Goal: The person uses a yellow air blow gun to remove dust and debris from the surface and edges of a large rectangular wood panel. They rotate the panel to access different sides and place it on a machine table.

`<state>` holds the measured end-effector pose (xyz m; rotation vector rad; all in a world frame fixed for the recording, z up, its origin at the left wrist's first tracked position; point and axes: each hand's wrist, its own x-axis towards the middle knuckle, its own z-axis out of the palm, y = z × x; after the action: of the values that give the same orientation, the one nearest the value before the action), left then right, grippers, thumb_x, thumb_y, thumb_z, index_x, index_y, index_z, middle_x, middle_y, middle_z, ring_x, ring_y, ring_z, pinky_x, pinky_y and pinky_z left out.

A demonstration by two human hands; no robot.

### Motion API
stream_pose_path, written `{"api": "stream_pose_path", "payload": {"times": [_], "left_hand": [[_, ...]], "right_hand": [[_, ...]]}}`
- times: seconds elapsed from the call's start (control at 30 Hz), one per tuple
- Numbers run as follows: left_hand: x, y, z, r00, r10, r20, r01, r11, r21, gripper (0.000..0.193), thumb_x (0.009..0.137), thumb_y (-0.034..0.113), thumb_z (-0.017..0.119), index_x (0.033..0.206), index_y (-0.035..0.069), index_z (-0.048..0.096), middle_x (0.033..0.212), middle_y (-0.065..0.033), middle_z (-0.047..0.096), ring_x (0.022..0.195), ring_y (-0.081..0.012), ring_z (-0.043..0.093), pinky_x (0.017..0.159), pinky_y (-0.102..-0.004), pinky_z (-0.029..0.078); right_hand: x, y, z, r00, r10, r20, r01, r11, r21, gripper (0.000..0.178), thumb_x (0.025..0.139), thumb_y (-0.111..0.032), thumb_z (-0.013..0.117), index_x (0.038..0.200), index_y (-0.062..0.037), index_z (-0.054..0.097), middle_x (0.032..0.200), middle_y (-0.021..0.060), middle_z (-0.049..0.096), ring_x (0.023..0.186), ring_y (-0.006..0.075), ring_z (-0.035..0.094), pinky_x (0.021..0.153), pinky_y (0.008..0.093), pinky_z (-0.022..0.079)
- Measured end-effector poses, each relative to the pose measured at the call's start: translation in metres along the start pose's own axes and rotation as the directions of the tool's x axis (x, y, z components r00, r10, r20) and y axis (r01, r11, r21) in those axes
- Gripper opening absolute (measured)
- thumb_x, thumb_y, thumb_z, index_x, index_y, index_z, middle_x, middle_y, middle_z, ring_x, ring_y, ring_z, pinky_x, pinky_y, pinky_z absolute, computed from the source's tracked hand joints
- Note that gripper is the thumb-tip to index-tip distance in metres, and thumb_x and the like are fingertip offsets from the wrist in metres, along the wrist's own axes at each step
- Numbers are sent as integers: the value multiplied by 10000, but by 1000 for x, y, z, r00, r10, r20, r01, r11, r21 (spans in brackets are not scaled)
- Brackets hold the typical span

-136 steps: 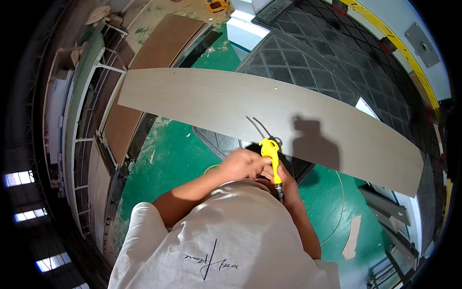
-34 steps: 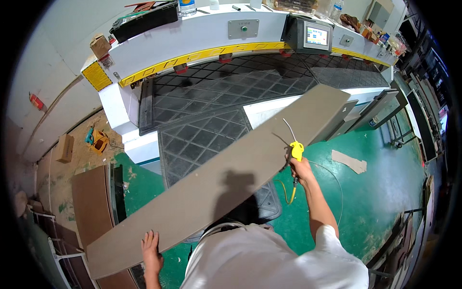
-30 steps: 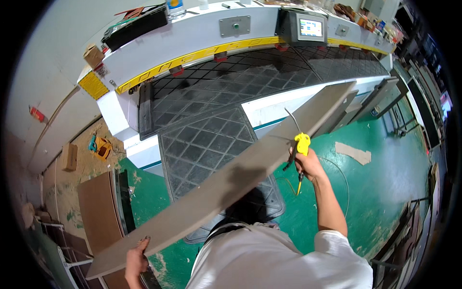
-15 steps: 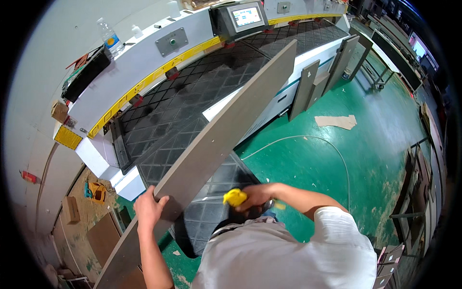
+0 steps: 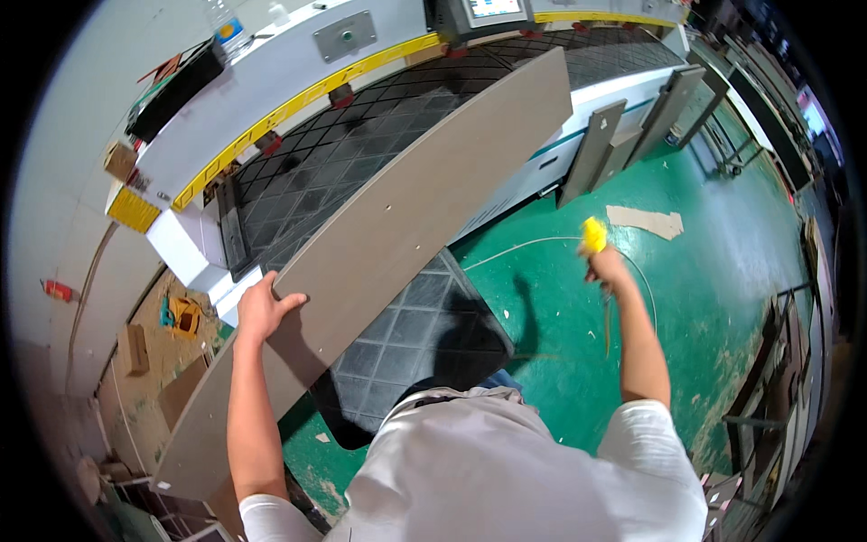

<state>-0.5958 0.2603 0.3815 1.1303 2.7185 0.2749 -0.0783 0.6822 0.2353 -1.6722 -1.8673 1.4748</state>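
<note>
On the machine bed, left hand spread, gripping long grey board edge, right hand fisted around yellow tool.

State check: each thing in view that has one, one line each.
grey board: lying aslant across the machine bed, gripped at its upper edge.
left hand: closed over the board's edge.
right hand: shut on the yellow tool, held out away from the board.
yellow tool: held over the green floor.
screen: lit.

One head-worn fisheye view, straight down over the person's shoulders, close above the long grey board.
</note>
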Motion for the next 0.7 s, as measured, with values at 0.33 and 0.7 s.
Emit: {"api": "stream_pose_path", "payload": {"times": [0.33,0.7], "left_hand": [[35,-47,17,999,-3,54,4,1000,-10,1012,702,635,851,1440,5,562,1331,-262,657,1257,-411,617,1058,-467,488],[45,-26,30,997,-74,-6,74,996,-50,689,647,473,941,1197,117,727,1170,-110,750,1139,-306,699,926,-439,548]], "right_hand": [[-212,-135,236,387,-229,893,715,687,-133,345,964,-372,676,1061,-42,679,957,227,719,903,465,653,808,500,506],[-224,-166,247,243,-284,927,830,555,-48,222,921,-233,729,991,-22,716,874,255,681,754,456,620,687,454,506]]}}
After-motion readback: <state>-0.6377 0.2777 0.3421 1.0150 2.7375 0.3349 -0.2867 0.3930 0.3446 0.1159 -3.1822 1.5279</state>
